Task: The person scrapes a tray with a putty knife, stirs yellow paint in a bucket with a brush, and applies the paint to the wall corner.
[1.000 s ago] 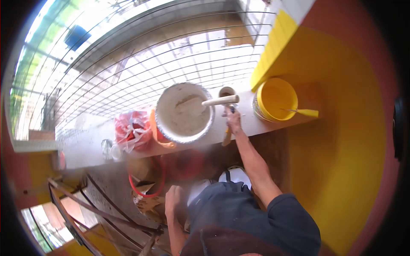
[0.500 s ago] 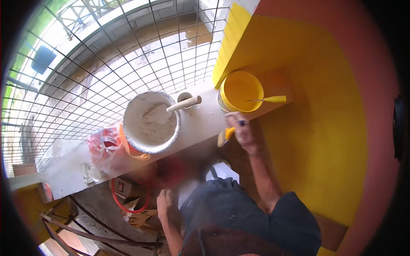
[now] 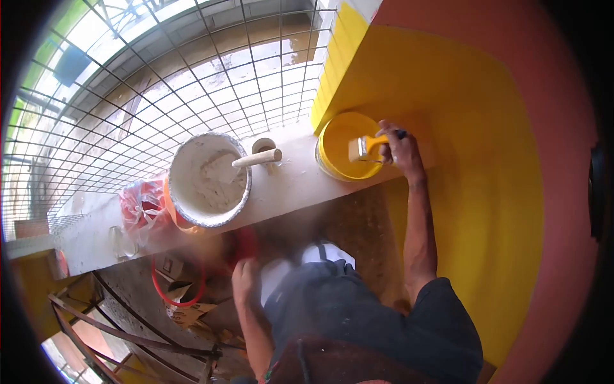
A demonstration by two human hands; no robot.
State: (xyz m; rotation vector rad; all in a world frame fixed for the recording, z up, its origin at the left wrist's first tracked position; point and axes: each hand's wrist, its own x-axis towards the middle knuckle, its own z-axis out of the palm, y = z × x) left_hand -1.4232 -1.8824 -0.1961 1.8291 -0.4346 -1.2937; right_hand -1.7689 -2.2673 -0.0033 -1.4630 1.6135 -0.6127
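My right hand (image 3: 401,152) grips a paintbrush (image 3: 371,146) by its yellow handle. The brush's pale bristles and metal band are over the mouth of a yellow paint bucket (image 3: 322,157), which stands on the ledge. Whether the bristles touch the paint cannot be made out. My left hand (image 3: 245,280) is low beside my leg with its fingers curled; what they hold, if anything, is hidden. A blurred red object (image 3: 242,245) shows just beyond it.
On the pale ledge (image 3: 288,185) stand a large pail of white paste (image 3: 204,189) with a wooden-handled tool (image 3: 259,158), a small cup (image 3: 263,146) and a plastic bag (image 3: 142,203). Wire mesh (image 3: 211,70) rises behind; a yellow wall (image 3: 473,192) is at right. A metal frame (image 3: 134,339) stands lower left.
My right hand has moved up and right with the paintbrush, from below the bucket to over its mouth. The yellow-handled tool across the rim is no longer visible. My left hand stays low.
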